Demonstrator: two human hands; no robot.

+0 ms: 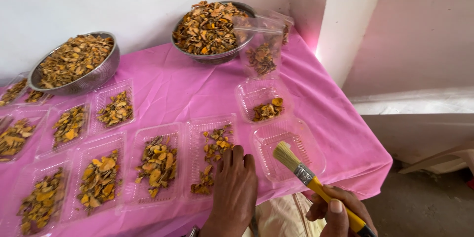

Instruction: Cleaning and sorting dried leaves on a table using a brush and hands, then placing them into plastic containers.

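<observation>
So the person's left hand (236, 187) is laid flat, fingers spread and holding nothing, on the near end of a clear plastic tray (211, 155) that has a thin scatter of dried yellow-orange chips in it. The right hand (338, 212) has a closed grip on a yellow-handled paintbrush (308, 175), metal band and pale bristles pointing up-left. The bristle tip sits over an open clear clamshell box (289, 150), in its empty near half, though I can't tell if it's actually touching the plastic. The far half of that box holds a small pile of the same chips.

Everything's on a worktop (187, 89) covered in pink cloth. More filled trays line up to the left, and two steel bowls (79, 64) heaped with chips sit at the back by the wall. A clear bag (264, 49) with some chips leans against the right-hand bowl.
</observation>
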